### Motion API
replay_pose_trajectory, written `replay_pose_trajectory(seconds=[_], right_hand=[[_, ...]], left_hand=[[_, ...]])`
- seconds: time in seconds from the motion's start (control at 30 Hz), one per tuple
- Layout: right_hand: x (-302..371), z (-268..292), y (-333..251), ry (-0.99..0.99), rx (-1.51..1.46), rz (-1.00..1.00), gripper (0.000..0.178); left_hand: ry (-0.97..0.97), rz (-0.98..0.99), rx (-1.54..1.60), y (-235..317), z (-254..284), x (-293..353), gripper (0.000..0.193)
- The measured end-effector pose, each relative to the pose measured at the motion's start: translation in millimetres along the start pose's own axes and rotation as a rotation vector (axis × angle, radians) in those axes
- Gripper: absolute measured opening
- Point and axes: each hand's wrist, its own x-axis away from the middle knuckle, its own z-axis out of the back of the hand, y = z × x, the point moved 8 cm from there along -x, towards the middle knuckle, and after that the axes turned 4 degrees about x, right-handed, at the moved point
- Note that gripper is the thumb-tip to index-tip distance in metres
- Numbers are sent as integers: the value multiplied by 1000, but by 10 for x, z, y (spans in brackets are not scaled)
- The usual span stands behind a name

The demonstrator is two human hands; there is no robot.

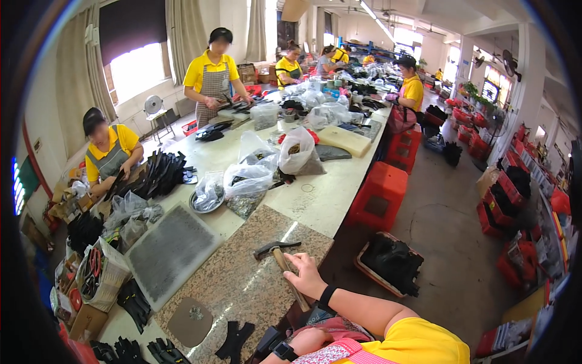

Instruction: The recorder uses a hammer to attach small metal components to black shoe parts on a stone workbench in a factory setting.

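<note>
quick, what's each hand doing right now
left hand: low by the lap, grip cannot be told
right hand: open, fingers resting on the hammer handle

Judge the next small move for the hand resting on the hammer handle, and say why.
Probably close the right hand around the hammer handle and lift it. The fingers lie loosely over the wooden handle, not wrapped round it, and the hammer lies flat on the granite slab, its head pointing away.
</note>
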Motion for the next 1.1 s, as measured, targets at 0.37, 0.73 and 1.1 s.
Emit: replay_pose_trajectory(seconds=[0.37,0.73,1.1], right_hand=[[270,611,17,-2,89,61,43],[297,655,206,44,164,5,38],[1524,731,-71,-1342,-62,-93,19]], left_hand=[[24,23,-61,-94,24,7,27],[478,-92,37,538,604,30,16],[123,58,94,191,286,178,22]])
